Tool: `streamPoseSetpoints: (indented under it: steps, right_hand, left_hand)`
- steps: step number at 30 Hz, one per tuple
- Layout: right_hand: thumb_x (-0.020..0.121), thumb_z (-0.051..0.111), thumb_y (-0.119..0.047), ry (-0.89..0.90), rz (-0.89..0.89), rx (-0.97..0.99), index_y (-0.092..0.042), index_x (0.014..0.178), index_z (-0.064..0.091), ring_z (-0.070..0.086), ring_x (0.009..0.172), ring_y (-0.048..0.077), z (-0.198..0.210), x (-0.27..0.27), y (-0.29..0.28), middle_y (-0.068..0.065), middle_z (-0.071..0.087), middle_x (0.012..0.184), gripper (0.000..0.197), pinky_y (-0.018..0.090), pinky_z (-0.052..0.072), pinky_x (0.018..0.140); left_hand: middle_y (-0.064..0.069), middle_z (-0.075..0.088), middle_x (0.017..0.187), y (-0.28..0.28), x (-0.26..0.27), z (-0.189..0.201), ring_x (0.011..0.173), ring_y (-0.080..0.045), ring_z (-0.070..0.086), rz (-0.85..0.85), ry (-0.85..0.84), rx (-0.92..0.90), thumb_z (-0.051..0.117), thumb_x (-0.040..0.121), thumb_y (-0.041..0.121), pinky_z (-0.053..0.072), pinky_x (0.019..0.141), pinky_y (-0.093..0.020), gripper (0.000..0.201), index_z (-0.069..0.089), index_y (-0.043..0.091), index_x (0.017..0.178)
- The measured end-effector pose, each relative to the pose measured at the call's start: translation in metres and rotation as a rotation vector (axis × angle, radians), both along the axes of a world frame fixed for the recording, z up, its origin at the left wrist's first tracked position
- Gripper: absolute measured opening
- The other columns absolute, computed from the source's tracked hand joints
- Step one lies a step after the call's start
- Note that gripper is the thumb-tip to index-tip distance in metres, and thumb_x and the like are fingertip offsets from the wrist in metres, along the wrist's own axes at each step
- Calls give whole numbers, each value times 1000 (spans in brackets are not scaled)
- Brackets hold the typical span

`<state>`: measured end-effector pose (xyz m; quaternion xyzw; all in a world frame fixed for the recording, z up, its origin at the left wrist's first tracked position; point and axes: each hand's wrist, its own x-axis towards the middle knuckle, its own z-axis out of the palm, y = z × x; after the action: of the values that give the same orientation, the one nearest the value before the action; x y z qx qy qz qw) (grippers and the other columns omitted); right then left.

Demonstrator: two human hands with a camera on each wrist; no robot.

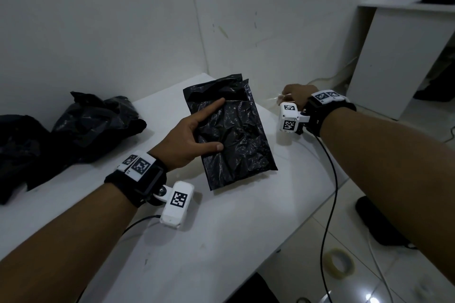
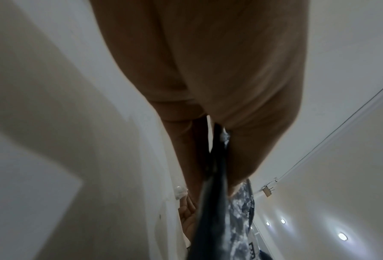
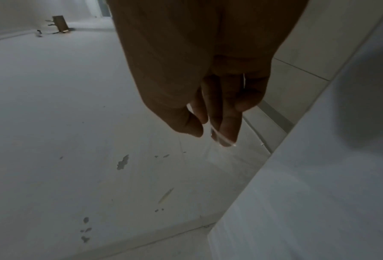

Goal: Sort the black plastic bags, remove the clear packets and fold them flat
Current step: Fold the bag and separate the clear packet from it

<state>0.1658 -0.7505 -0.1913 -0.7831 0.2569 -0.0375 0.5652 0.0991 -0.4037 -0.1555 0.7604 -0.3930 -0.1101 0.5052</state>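
A flat, crinkled black plastic bag (image 1: 236, 135) lies on the white table (image 1: 197, 241). My left hand (image 1: 216, 124) holds its left edge. The index finger and thumb lie straight on top, and the other fingers are hidden beneath. In the left wrist view the bag (image 2: 215, 219) runs edge-on between palm and fingers (image 2: 186, 158). My right hand (image 1: 293, 94) is out past the table's far right corner. It pinches a thin clear packet (image 1: 280, 99), which shows as a glinting film (image 3: 223, 139) between its fingertips in the right wrist view.
A heap of crumpled black bags (image 1: 81, 125) lies at the table's left end. A white shelf unit (image 1: 394, 56) with dark items on top stands at the right. A tape roll (image 1: 341, 263) and a black object (image 1: 379, 224) lie on the tiled floor.
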Motion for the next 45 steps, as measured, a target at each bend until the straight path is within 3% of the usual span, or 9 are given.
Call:
streamPoseSetpoints:
  steps: [4,7,10,12,14,18,22,28,45]
  right_hand:
    - [96,60,-27,118,194,-318,-15,142,50,51,132,32,1,-1,-4,9,52,147,49,40,38,112]
    - [94,60,-21,172,261,-393,0,131,58,57,123,36,6,-9,3,17,59,137,42,33,47,102]
    - [96,58,-23,139,255,-521,-11,117,65,56,118,28,7,-16,2,16,57,137,25,9,47,61]
    - [69,70,-42,200,318,-649,-27,78,67,68,96,28,10,-22,2,8,73,102,18,19,55,69]
    - [53,71,-45,254,329,-757,-31,75,70,71,80,26,12,-23,4,0,74,82,26,40,59,83]
    - [87,65,-21,-2,77,-244,-22,133,61,65,108,30,11,-2,6,11,67,121,46,24,48,86]
    - [74,67,-4,-327,-215,365,-10,140,42,66,69,28,13,-8,25,22,69,83,71,26,48,55]
    - [91,61,-3,-604,-315,385,-10,142,43,59,58,12,53,-27,29,6,70,87,55,20,38,45]
    - [84,63,13,-639,388,592,-10,120,63,68,84,18,153,-91,142,10,60,126,42,31,55,75]
  left_hand:
    - [10,50,147,0,-1,0,135,-5,50,-6,5,-4,75,80,-4,39,108,-17,90,31,18,155]
    - [9,50,148,0,-1,0,136,-7,49,-5,7,-15,76,80,-2,38,110,-19,90,31,18,155]
    - [7,50,149,1,0,0,137,-8,48,-3,1,-20,77,79,0,38,110,-20,90,32,20,154]
    - [5,49,150,1,0,0,137,-8,48,-7,4,-19,77,80,0,38,111,-21,90,31,19,154]
    - [5,49,150,1,0,0,138,-8,48,-7,-4,-13,77,79,0,37,112,-21,90,31,18,155]
    - [5,49,150,6,1,0,138,-8,47,2,-11,-9,77,80,-2,37,112,-21,90,31,16,155]
    - [7,48,150,19,-1,1,137,-7,47,25,-18,-5,77,79,-1,37,112,-21,90,32,16,155]
    - [8,48,149,39,-5,2,135,-2,48,61,-18,-20,77,79,-2,38,108,-15,89,32,17,154]
    - [19,56,140,115,-41,16,130,-5,54,189,-10,-96,80,77,1,45,104,-19,88,39,30,149]
